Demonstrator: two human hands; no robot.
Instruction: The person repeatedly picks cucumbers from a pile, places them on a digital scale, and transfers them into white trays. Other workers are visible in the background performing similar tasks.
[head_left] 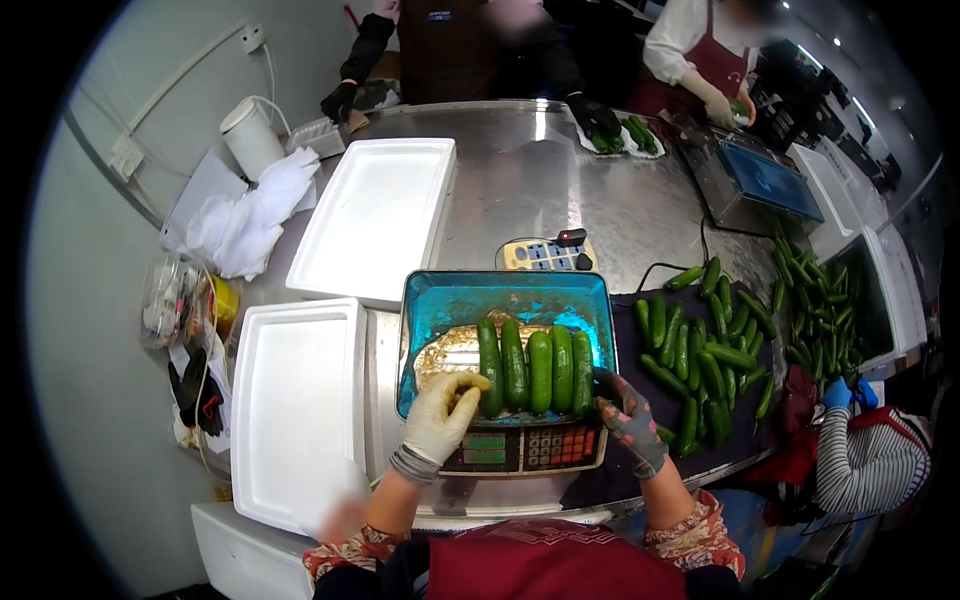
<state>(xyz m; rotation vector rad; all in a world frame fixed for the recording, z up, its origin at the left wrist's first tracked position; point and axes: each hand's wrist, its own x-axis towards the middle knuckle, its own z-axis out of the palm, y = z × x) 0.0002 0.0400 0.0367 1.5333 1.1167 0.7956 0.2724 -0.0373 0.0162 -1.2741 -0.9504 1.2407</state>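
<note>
Several green cucumbers (540, 372) lie side by side, pointing away from me, in the blue pan (430, 300) of a weighing scale. My left hand (440, 420), in a whitish glove, has its curled fingers against the near end of the leftmost cucumber. At the right end of the row, my right hand (635, 425) in a grey, reddish-patterned glove presses its fingers against the outermost cucumber. Between them, both hands grip the row from its sides. The scale's keypad and display (520, 450) show below the pan.
Left of the scale stand two white foam trays (375, 215). Loose cucumbers (700, 360) cover a dark cloth at right, beside a heaped crate (870, 300). A power strip (550, 255) sits behind the scale. Co-workers stand across the table and at right, near another scale (765, 180).
</note>
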